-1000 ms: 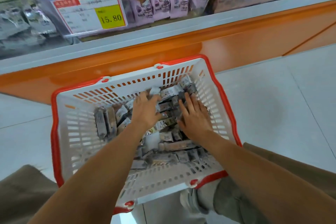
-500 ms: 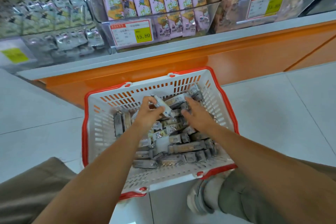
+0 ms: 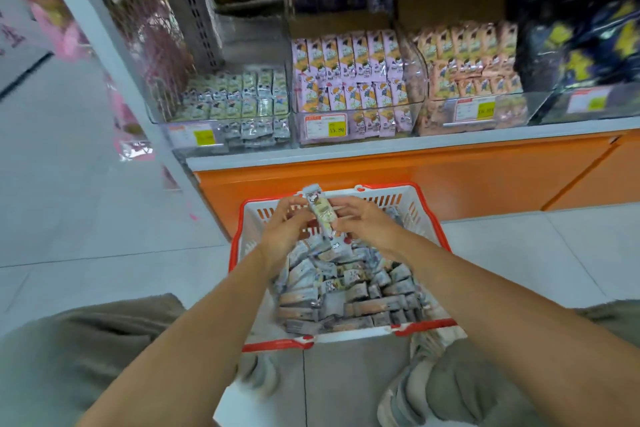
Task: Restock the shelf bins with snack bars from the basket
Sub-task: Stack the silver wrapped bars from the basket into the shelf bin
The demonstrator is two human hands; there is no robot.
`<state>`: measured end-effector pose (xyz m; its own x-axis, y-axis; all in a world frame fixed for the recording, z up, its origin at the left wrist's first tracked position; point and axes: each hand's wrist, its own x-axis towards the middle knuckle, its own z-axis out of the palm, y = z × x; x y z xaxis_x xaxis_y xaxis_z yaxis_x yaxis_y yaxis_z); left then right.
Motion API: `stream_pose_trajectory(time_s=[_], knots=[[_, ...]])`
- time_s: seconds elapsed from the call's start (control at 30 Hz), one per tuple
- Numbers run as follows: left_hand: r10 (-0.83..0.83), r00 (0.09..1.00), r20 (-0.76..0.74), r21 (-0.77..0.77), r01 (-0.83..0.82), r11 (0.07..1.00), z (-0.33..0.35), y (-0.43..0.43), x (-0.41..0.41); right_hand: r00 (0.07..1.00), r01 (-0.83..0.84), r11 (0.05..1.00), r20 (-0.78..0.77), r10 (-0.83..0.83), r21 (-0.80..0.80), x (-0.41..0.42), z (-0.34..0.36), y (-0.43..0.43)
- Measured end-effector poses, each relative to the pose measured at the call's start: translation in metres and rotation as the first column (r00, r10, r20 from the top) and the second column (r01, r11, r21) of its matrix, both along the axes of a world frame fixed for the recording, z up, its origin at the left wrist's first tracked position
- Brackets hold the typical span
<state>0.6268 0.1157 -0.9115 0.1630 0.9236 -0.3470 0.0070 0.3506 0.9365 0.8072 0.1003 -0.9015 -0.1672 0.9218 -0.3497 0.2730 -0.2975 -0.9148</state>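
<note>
A person crouches over a white slotted plastic shopping basket with a red rim (image 3: 234,246), which stands on pale floor tiles (image 3: 104,218) against the orange base panel (image 3: 450,180) of a shop shelf.

Held up above the basket's far end is one long, narrow snack bar in a silver-grey foil wrapper with a cream printed panel (image 3: 321,215). It stands nearly upright, with its top leaning slightly left. The left hand (image 3: 282,234) curls its fingers round the bar's left side. The right hand (image 3: 367,222) pinches its right side with the fingertips. Blur hides whether a second bar sits behind it.

Below the hands, a loose pile of similar grey and tan wrapped bars (image 3: 346,291) fills the basket; there are dozens, too many to count.

The lower shelf carries four clear plastic bins in a row:
- The leftmost bin (image 3: 242,146) holds pale grey-green packets and is only partly full.
- The second bin (image 3: 360,137) holds lilac packets.
- The third bin (image 3: 433,121) holds peach packets.
- The fourth bin (image 3: 554,111) holds dark blue packets.

Each bin has one white and yellow price label, four in all; their print is blurred.

Two grey shoes (image 3: 405,402) show at the bottom.
</note>
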Motion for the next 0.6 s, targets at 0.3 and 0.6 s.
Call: stream_pose_trajectory(time_s=[0.3,0.6], knots=[[-0.142,0.954,-0.264,0.198,0.197,0.960,0.060,0.001,-0.033,0.999,0.019,0.985,0.035,-0.025,0.173,-0.011,0.070,0.007],[-0.115,0.841,-0.529,0.321,0.323,0.890,0.105,0.033,-0.051,0.996,0.082,0.909,-0.016,-0.083,0.409,-0.054,0.130,0.071]])
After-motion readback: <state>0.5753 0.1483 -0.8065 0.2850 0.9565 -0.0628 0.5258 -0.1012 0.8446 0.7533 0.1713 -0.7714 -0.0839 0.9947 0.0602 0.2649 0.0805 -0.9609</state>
